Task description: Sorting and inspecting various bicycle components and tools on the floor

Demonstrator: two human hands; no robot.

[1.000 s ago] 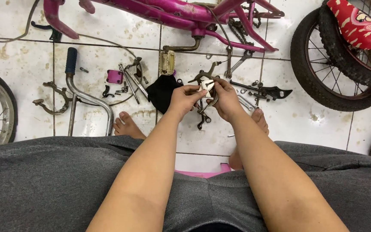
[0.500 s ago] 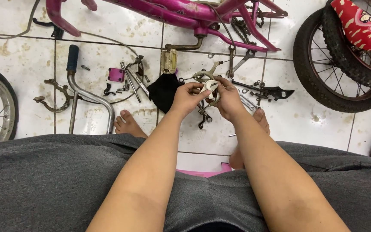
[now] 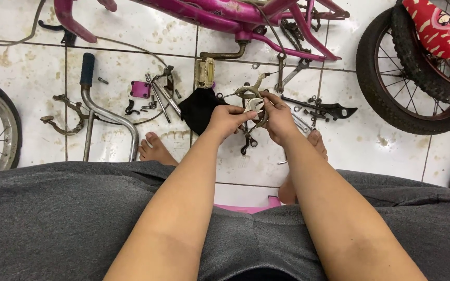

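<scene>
The person sits over the white tile floor (image 3: 381, 151) with both arms stretched out. A small metal bike part (image 3: 255, 105) sits right between the two hands. The left hand (image 3: 226, 118) pinches it from one side, and the right hand (image 3: 278, 118) grips it from the other. A black cloth (image 3: 198, 108) lies just beside the left hand. The pink bike frame (image 3: 220, 11) lies farther away.

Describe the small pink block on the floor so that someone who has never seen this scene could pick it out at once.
Start at the pink bike frame lying across the top. Below its left end a bent handlebar lies on the tiles. The pink block sits just right of it, the only pink piece among grey bolts.
</scene>
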